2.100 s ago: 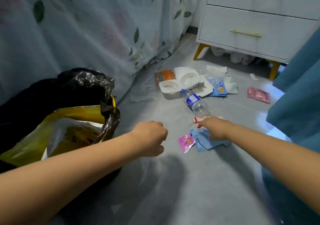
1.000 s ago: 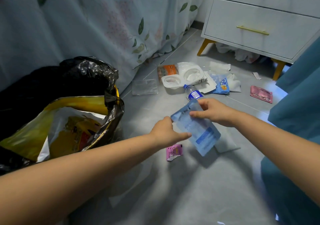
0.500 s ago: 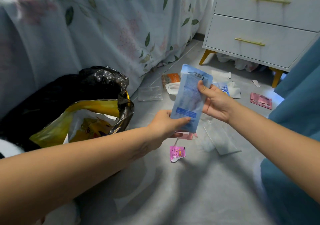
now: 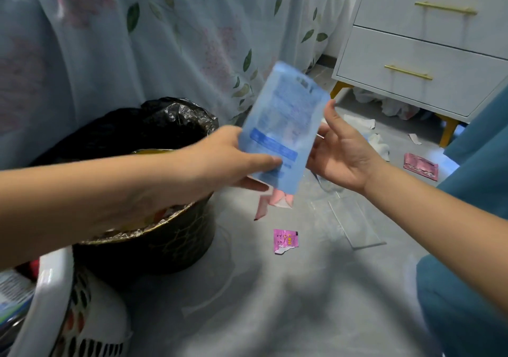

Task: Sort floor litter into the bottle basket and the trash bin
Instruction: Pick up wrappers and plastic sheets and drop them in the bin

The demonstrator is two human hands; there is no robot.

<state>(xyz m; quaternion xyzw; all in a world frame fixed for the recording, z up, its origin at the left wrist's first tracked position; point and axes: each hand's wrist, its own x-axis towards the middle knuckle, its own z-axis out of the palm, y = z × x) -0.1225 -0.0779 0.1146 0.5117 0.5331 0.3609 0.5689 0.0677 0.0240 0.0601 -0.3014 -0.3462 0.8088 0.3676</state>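
Blue packet (image 4: 283, 128), flat and thin, printed with a darker blue band near its lower end, motion-blurred, held upright in the air above the floor between both hands and just right of the trash bin (image 4: 154, 235). Pinched at its lower left corner by the left hand (image 4: 231, 161), thumb on the printed face, fingers behind, so clamped on the packet. Right hand (image 4: 343, 156) open beside the packet's right edge, fingers spread, one fingertip perhaps touching the upper right edge; contact hard to judge through the blur. Something pink (image 4: 277, 201) dangling below the packet's lower edge; whether tucked inside it or pinched along with it cannot be told.

Best handled, probably, by keeping the left pinch firm across both layers, swinging left over the bin's black liner (image 4: 170, 120), and letting go only once well inside the rim, since light film tends to flutter and drift. Worth watching the pink piece for slipping free on the way.

Outward from there: pink sachet (image 4: 286, 241) lying on the grey floor near the bin's right side, clear plastic sheet (image 4: 354, 227) further right, red wrapper (image 4: 420, 166) near the dresser (image 4: 428, 54) leg, white basket (image 4: 55, 296) at the bottom left corner of view, touching the bin
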